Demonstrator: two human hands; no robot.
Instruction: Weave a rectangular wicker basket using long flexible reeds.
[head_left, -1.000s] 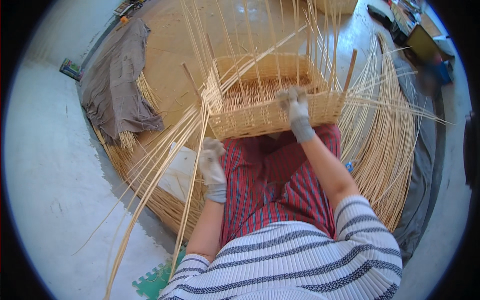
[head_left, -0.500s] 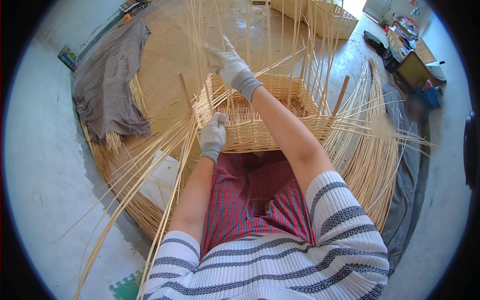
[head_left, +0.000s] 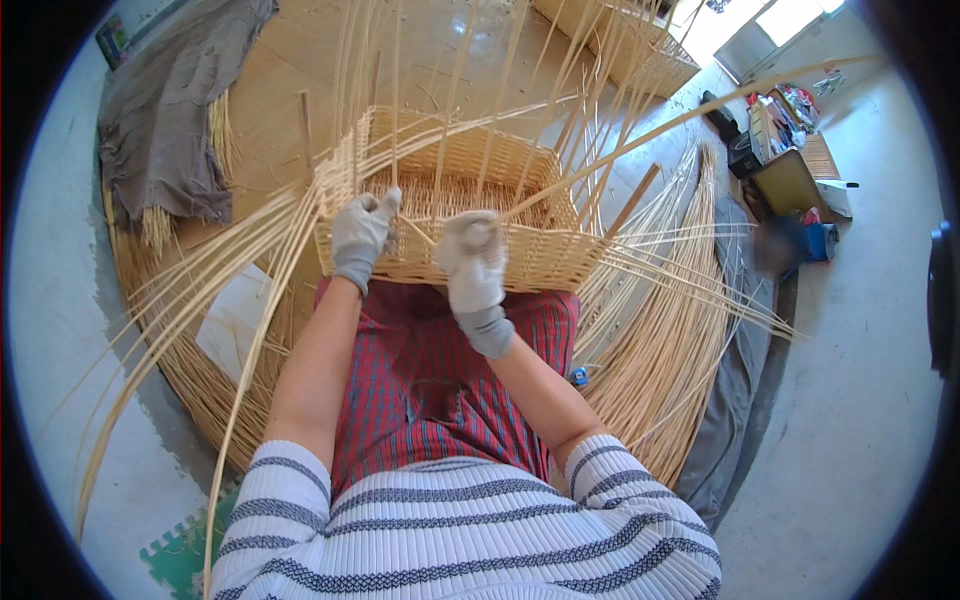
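Note:
A half-woven rectangular wicker basket (head_left: 555, 255) rests on my lap, with tall upright wicker stakes rising from its sides. My left hand (head_left: 363, 232), in a pale work glove, is closed at the basket's near rim toward the left, thumb up; its fingertips pinch around the weave there. At the near wall, my right hand (head_left: 474, 262), gloved too and slightly blurred, is closed on a long wicker strand (head_left: 640, 140). That strand runs up to the far right, and a short piece of it shows between my hands. Exactly what lies under the left fingers is hidden.
Loose strands (head_left: 215, 245) fan out from the basket's left corner. Wooden sticks (head_left: 634, 200) stand at its corners. A large bundle of wicker (head_left: 675, 350) lies on the right, and grey cloth (head_left: 170, 110) covers another on the left. Another basket (head_left: 640, 50) stands behind.
My right hand has come down from above the basket to its near rim, and a long strand now sweeps up right from it. The basket and left hand appear farther left in view.

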